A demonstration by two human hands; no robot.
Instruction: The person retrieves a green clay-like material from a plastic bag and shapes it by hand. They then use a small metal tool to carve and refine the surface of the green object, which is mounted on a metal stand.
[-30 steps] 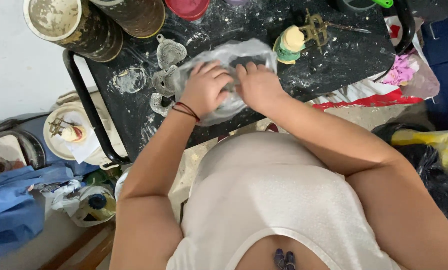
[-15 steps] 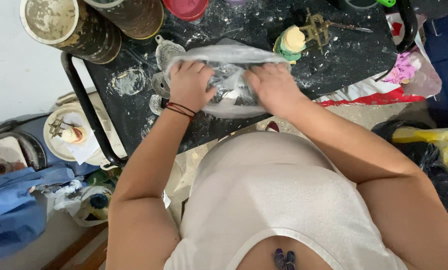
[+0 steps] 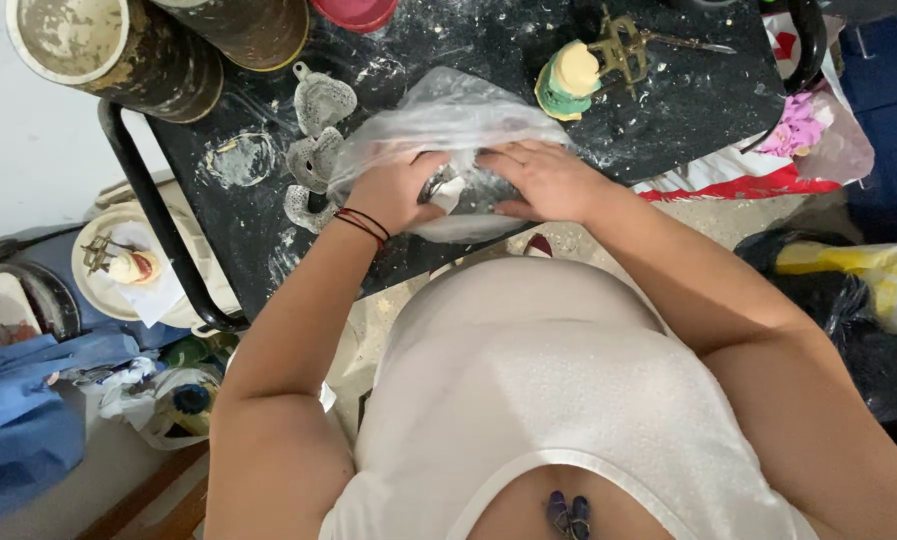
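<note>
A clear plastic bag (image 3: 449, 115) lies on the black, dust-speckled table (image 3: 669, 100) just in front of me. My left hand (image 3: 394, 190), with red and black cords at the wrist, grips the bag's left side. My right hand (image 3: 544, 180) presses on the bag's right side, fingers spread over it. Between the hands a small white piece (image 3: 449, 192) and a metal item show through the plastic. Three metal dental impression trays (image 3: 314, 150) lie just left of the bag.
Two large dirty tins (image 3: 119, 50) stand at the table's far left, a red bowl (image 3: 357, 12) behind. A yellow-green dental cast on a brass articulator (image 3: 594, 65) sits at the back right. A plate with another cast (image 3: 124, 262), blue cloth (image 3: 29, 400) and bags lie on the floor.
Both hands have shifted slightly toward me on the bag and closer together; the plastic has bunched up higher behind them.
</note>
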